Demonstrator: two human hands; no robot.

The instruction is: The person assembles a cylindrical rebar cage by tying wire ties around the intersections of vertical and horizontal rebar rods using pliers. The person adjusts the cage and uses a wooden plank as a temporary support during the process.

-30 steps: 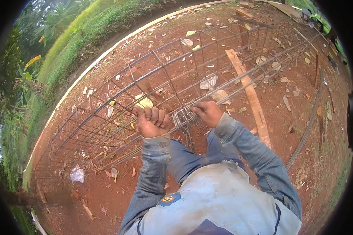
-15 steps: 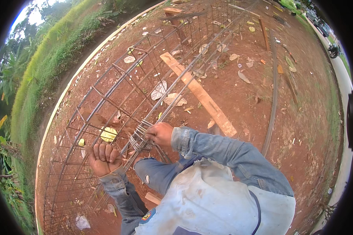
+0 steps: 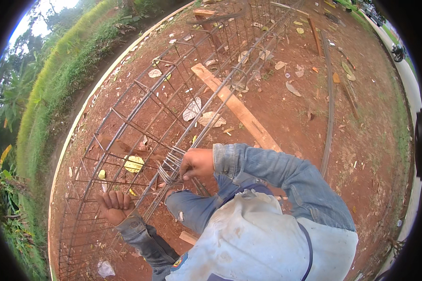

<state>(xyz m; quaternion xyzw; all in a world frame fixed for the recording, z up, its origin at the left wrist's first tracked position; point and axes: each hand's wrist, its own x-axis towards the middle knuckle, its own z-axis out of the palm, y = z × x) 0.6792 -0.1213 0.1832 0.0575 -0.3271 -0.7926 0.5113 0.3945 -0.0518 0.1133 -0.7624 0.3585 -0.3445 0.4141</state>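
A long reinforcing-steel cage slants across the ground in front of me. A tight bundle of bent steel stirrups hangs around its near lengthwise bars, close to my knee. My right hand is closed at the right side of this bundle, fingers and thumb curled down against the stirrups. My left hand makes a fist over the near part of the cage, left of the bundle. Whatever lies inside that fist is hidden.
A wooden plank lies under the cage, crossing toward my right forearm. Long thin steel bars lie on the red soil at the right. Dry leaves are scattered about. A pale edging borders the grass on the left.
My left hand has moved left and toward me, still in a fist. The right hand has slid slightly right and down along the stirrup bundle. The view has shifted a little.
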